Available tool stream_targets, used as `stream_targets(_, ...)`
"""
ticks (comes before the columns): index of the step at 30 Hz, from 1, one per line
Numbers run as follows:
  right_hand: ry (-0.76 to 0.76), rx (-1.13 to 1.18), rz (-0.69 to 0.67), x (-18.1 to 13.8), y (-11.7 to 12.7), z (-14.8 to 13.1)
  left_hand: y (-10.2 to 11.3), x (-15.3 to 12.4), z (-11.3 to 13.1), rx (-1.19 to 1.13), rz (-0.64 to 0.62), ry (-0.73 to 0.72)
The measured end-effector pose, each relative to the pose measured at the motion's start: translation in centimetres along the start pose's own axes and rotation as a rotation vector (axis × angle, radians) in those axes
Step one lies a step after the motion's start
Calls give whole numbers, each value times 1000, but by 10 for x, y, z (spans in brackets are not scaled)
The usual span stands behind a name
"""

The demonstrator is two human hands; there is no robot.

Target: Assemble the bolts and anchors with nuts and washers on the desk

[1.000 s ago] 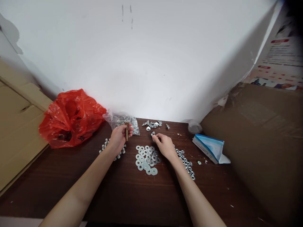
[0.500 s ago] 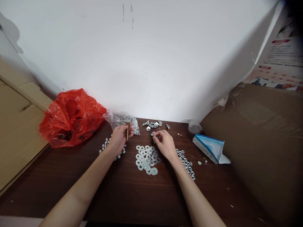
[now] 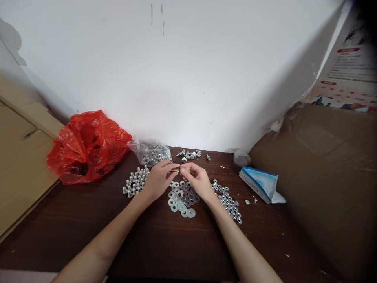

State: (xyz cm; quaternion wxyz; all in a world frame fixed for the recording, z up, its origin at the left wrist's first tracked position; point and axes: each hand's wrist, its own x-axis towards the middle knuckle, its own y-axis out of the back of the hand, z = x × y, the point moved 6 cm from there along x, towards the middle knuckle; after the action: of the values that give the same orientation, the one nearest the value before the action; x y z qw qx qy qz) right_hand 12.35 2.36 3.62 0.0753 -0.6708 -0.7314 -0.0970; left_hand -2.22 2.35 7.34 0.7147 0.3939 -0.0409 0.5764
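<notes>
My left hand is closed around a thin brass-coloured metal rod, which lies almost level and points right. At its right end, my right hand pinches a small metal fastener, mostly hidden by the fingers. The hands meet above a spread of flat silver washers. Beside my left wrist, silver bolts stand close together on their heads. Silver nuts lie in rows to the right of my right wrist.
Small fastener assemblies lie near the wall, beside a clear bag of hardware. A red plastic bag sits at left by cardboard. A blue-and-white packet and a clear round container are at right, before a large brown box.
My hands have come together. The left moved right and tipped the rod from upright to nearly level; the right shifted slightly left to the rod's end.
</notes>
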Motion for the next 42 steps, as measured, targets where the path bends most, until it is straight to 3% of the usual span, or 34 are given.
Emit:
stream_targets(7,-61,207,15,1,-3,-1,0,1,3,-26,-6,-15)
stream_targets(14,-89,379,139,1,5,-3,10,4,4,-172,115,63)
stream_targets(22,-110,453,216,2,16,-2,21,5,-11,-340,263,219)
stream_targets(32,-116,463,210,3,17,1,19,5,-13,-409,254,267)
stream_targets(42,-112,417,187,2,17,0,13,5,-9,-295,184,201)
